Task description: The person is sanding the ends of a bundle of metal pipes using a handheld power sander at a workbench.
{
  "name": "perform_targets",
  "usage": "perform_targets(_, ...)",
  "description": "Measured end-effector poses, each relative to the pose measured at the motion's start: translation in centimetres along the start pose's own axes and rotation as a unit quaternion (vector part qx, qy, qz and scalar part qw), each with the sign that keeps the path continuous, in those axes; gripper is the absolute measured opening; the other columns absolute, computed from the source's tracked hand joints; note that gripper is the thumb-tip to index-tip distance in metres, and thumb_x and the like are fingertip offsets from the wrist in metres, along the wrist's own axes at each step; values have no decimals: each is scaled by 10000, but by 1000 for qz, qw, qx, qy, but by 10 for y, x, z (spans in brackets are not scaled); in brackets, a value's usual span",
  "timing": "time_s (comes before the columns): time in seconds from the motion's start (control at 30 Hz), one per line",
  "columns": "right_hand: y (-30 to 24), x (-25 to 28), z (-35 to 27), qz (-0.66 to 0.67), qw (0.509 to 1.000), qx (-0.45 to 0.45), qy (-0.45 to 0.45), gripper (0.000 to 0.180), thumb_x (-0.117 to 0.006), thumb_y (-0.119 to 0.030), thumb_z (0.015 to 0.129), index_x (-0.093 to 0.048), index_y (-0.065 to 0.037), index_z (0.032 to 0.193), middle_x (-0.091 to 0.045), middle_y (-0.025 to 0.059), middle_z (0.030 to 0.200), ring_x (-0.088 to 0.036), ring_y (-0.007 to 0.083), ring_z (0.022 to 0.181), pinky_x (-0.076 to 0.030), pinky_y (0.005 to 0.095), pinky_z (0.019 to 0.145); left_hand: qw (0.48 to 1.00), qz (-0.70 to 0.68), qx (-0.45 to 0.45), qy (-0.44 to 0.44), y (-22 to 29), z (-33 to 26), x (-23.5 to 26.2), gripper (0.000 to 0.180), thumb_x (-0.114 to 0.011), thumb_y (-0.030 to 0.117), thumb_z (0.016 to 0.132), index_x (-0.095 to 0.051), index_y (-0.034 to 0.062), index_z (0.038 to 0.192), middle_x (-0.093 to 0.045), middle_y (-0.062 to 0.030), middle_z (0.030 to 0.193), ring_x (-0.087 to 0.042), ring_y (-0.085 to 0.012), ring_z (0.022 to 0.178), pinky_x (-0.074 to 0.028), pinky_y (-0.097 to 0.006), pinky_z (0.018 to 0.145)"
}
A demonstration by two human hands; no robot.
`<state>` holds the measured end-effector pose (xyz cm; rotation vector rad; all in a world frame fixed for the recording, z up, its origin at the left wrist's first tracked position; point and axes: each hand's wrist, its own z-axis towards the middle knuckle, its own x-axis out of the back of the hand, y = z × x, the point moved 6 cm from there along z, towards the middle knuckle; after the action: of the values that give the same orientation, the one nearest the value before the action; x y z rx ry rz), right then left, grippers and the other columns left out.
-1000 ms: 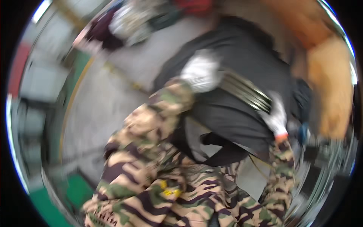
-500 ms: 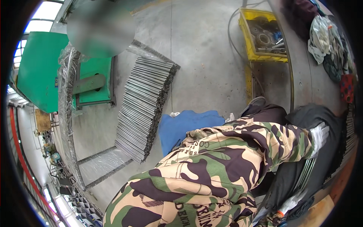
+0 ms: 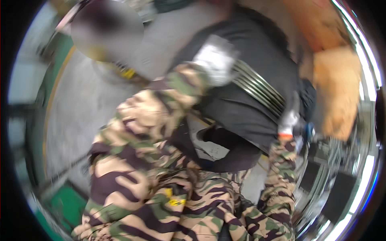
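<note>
The picture is motion-blurred. Both my arms are in camouflage sleeves and my hands in white gloves. My left hand (image 3: 217,60) grips the upper left end of a bundle of thin metal rods (image 3: 257,89). The bundle slants down to the right across a black cloth (image 3: 245,116). At its lower right end, my right hand (image 3: 288,121), its glove orange at the cuff, closes on the rods. The rods' tips are hidden under both gloves.
Grey concrete floor (image 3: 80,108) lies to the left, with green painted patches (image 3: 66,205) at the lower left. Another person (image 3: 106,30) is at the top left. A tan-orange bulky thing (image 3: 335,90) stands at the right, beside shiny metal parts (image 3: 341,160).
Half a second ago the view faced the floor, with a stack of rods, a blue cloth and a yellow crate. It has swung back to the black cloth, both hands on the bundle.
</note>
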<state>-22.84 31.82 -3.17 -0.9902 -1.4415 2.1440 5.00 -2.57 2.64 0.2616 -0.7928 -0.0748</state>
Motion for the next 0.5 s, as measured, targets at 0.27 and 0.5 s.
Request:
perform_targets(0.27, -27, -54, -7, -267, 962, 24, 59, 753, -329, -480, 1185, -284, 113, 1647, -350, 265, 1713, -323, 380, 1606, -212, 446, 1340, 991, 11, -7, -135, 5, 15, -8, 838, -734, 485, 933, -499, -83, 1502, -509, -302, 1533, -418, -501, 1478, -329, -577, 1254)
perform_targets(0.5, -28, -129, 1, -516, 854, 56, -20, 748, -515, -463, 1084, -366, 40, 1616, -403, 230, 1654, -336, 399, 1557, -282, 488, 1292, 981, 35, -13, -192, 1, 12, -1, 946, -742, 549, 918, -432, -73, 1559, -444, -340, 1577, -362, -570, 1501, -301, -602, 1268)
